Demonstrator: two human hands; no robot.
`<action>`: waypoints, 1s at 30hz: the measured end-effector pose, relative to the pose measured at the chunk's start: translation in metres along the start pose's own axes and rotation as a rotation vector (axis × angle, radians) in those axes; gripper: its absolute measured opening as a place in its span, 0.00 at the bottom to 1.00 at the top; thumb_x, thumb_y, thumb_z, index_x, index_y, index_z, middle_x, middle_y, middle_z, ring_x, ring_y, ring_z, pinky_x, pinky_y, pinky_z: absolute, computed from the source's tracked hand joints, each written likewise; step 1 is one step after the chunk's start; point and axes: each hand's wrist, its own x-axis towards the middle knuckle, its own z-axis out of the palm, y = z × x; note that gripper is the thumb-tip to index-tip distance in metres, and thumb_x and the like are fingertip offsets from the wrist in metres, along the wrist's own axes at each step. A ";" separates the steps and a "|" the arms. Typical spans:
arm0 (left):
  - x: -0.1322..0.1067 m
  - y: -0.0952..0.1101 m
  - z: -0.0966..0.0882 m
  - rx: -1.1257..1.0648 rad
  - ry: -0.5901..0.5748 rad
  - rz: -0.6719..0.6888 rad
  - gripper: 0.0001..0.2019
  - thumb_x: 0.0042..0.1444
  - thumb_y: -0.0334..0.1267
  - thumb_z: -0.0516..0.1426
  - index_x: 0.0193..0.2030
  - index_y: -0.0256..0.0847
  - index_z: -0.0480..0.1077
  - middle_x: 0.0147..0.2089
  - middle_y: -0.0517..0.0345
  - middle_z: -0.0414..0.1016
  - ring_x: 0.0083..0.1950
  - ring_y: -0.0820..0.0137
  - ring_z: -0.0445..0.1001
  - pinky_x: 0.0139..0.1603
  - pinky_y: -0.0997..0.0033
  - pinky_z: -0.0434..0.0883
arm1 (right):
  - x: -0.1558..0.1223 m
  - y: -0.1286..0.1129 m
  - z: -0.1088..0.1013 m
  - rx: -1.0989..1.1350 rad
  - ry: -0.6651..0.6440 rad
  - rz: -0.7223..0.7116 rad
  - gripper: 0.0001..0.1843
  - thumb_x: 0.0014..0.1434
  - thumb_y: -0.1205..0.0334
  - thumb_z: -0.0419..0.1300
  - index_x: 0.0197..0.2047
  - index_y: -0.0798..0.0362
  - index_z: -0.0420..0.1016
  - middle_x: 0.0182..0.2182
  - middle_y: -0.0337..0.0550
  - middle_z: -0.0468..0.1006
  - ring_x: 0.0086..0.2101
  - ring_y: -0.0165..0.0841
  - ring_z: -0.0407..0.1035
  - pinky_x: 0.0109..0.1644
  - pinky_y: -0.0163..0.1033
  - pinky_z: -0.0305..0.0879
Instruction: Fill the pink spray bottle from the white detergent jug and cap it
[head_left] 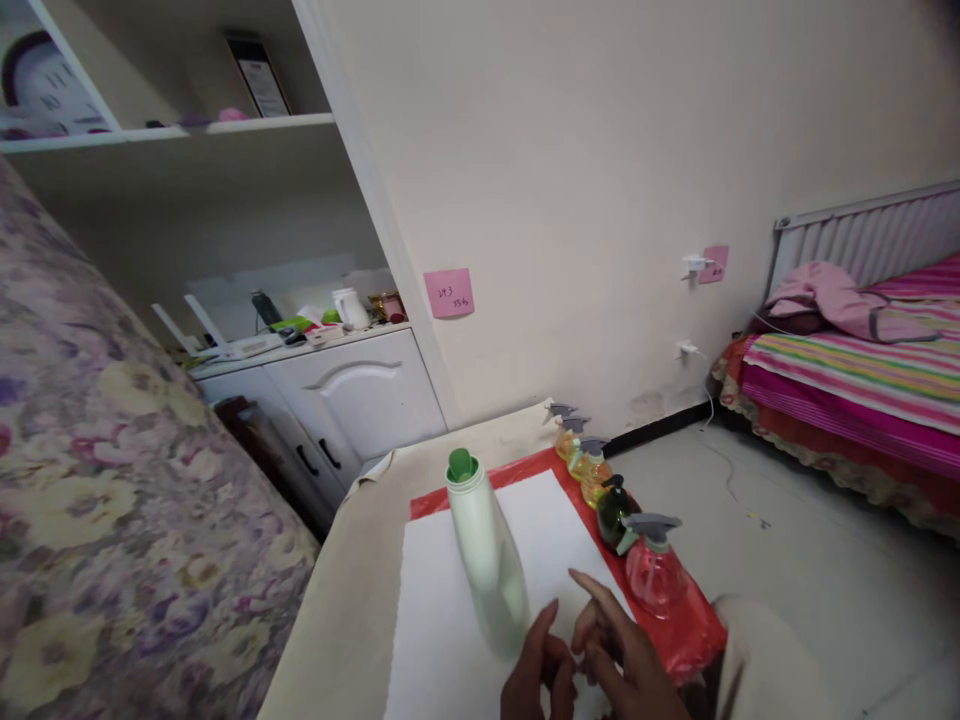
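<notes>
A tall pale green bottle (487, 560) stands on a white sheet (427, 610) on the table, its neck open and a bright green piece (461, 463) set in the mouth. Just right of its base, my left hand (538, 668) has its fingers curled inward. My right hand (622, 650) meets it, forefinger stretched out and the other fingers pinched together. Whatever lies between the fingertips is too small or hidden to name. Neither hand appears to touch the bottle. Beside my right hand is a red spray bottle (656, 578) with a grey trigger head.
A dark green pump bottle (613, 512) and several yellowish spray bottles (595, 475) line the table's right edge on red plastic (694, 630). A floral curtain (142, 520) hangs at the left, beside a white cabinet (360, 390). A bed (862, 390) stands at the right.
</notes>
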 end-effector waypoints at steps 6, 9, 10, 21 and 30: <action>0.019 0.049 -0.015 0.093 0.161 0.064 0.35 0.60 0.49 0.51 0.71 0.39 0.46 0.30 0.61 0.73 0.27 0.70 0.70 0.33 0.71 0.72 | 0.009 -0.050 -0.017 -0.167 -0.017 -0.113 0.44 0.59 0.62 0.56 0.70 0.46 0.33 0.32 0.35 0.71 0.28 0.31 0.66 0.38 0.40 0.67; 0.025 0.077 -0.021 0.184 0.214 0.088 0.39 0.59 0.47 0.52 0.72 0.39 0.38 0.29 0.63 0.71 0.27 0.70 0.70 0.35 0.70 0.72 | 0.016 -0.074 -0.022 -0.287 0.040 -0.122 0.48 0.57 0.62 0.59 0.71 0.47 0.30 0.25 0.30 0.66 0.25 0.31 0.64 0.33 0.38 0.65; 0.027 0.086 -0.023 0.209 0.224 0.097 0.40 0.59 0.46 0.52 0.72 0.39 0.36 0.29 0.64 0.71 0.28 0.70 0.70 0.35 0.69 0.72 | 0.018 -0.080 -0.024 -0.331 0.070 -0.145 0.48 0.58 0.62 0.58 0.71 0.48 0.31 0.23 0.29 0.65 0.24 0.31 0.63 0.32 0.38 0.64; 0.037 0.111 -0.033 0.402 0.200 0.063 0.42 0.58 0.42 0.52 0.72 0.39 0.30 0.27 0.65 0.68 0.24 0.69 0.69 0.29 0.70 0.71 | 0.029 -0.090 -0.037 -0.565 0.143 -0.275 0.46 0.58 0.70 0.50 0.71 0.52 0.25 0.22 0.30 0.64 0.22 0.30 0.62 0.27 0.36 0.60; 0.042 0.105 -0.033 0.431 0.181 0.018 0.43 0.57 0.41 0.52 0.72 0.40 0.31 0.26 0.67 0.68 0.22 0.70 0.67 0.27 0.71 0.68 | 0.035 -0.081 -0.043 -0.603 0.118 -0.221 0.46 0.58 0.70 0.50 0.71 0.51 0.25 0.23 0.31 0.65 0.23 0.31 0.63 0.29 0.37 0.61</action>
